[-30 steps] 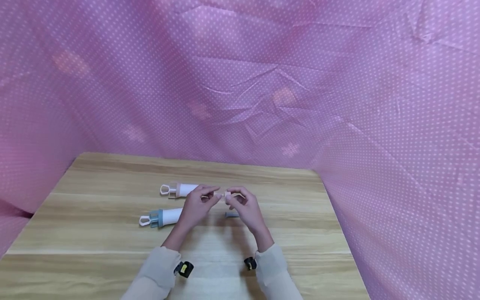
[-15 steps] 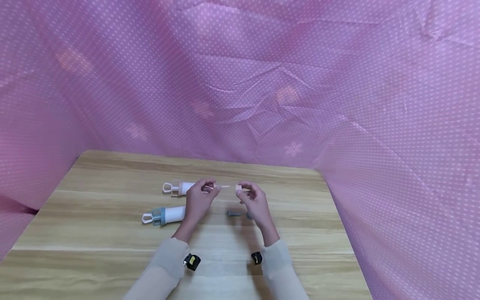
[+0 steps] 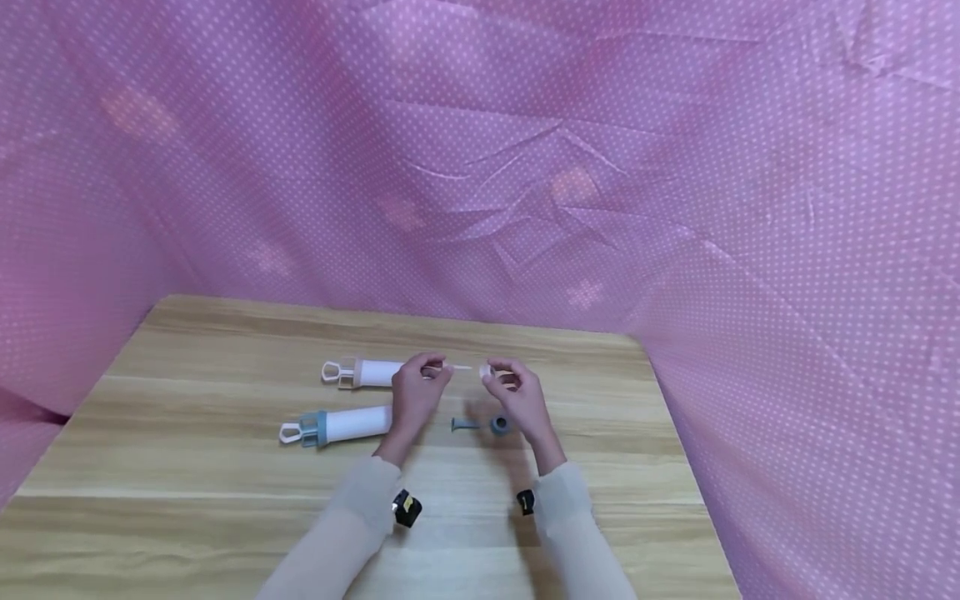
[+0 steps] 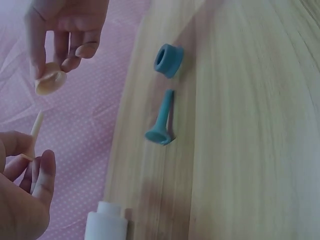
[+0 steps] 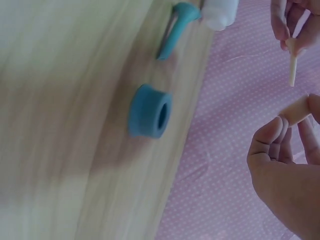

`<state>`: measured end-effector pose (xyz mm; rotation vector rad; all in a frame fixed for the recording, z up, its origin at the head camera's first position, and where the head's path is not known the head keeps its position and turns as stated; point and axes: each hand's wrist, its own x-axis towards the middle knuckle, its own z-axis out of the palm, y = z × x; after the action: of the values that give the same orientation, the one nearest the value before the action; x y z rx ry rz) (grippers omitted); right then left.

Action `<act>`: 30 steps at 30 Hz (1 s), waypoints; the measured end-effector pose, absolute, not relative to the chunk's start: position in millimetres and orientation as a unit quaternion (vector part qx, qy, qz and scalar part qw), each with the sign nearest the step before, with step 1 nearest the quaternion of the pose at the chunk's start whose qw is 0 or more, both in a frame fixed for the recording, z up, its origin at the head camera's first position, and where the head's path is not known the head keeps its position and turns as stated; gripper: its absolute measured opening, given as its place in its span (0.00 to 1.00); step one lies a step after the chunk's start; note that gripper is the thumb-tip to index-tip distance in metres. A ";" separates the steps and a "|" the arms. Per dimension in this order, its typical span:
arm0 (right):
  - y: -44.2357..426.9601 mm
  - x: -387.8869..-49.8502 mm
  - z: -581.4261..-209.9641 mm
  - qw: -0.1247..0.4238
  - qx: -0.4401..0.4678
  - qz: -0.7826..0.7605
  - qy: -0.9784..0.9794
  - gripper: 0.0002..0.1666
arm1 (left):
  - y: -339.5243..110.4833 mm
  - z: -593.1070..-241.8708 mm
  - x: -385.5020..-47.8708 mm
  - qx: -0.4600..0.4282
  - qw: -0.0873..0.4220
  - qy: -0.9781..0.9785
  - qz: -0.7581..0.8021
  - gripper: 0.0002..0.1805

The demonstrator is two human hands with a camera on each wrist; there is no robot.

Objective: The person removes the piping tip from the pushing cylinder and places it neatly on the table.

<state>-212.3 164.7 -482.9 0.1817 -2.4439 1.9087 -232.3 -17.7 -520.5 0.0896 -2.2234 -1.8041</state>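
My left hand [image 3: 417, 392] pinches the wide end of a cream funnel-shaped nozzle [image 4: 37, 124] between thumb and fingertips. Its thin stem points toward the right hand. My right hand [image 3: 522, 404] holds a short cream ring-shaped cap [image 4: 49, 82] by its edge, tilted so its opening shows in the left wrist view. A small gap separates cap and stem, both above the table. Below them lie a teal nozzle [image 3: 465, 423] of similar shape and a teal ring-shaped cap [image 3: 499, 425], its hole visible.
Two white syringe-like tubes with loop handles lie left of the hands, one with a pink collar [image 3: 358, 372], one with a teal collar [image 3: 322, 428]. The left hand partly covers the pink-collared one. Wooden table [image 3: 187, 467]; pink dotted cloth [image 3: 480, 167] hangs behind and at both sides.
Both hands have moved right and slightly farther off, after drawing apart from near contact. The cream cap has turned in the right fingers. The teal cap has come out from behind the right hand.
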 end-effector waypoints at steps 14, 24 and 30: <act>182.4 -243.5 -532.8 0.046 0.015 0.592 -0.805 0.21 | 2.0 -531.4 -245.0 0.070 0.107 -0.790 -0.600 0.11; 184.1 -253.2 -541.7 0.032 0.004 0.593 -0.805 0.20 | 15.8 -550.2 -248.3 0.075 0.087 -0.827 -0.550 0.14; 188.2 -257.3 -550.5 0.025 -0.006 0.583 -0.812 0.21 | 21.5 -556.6 -252.7 0.074 0.090 -0.832 -0.542 0.14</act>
<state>-257.3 188.2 -550.5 -0.0175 -2.5112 1.8029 -252.7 21.5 -556.6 0.2190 -2.4748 -1.6124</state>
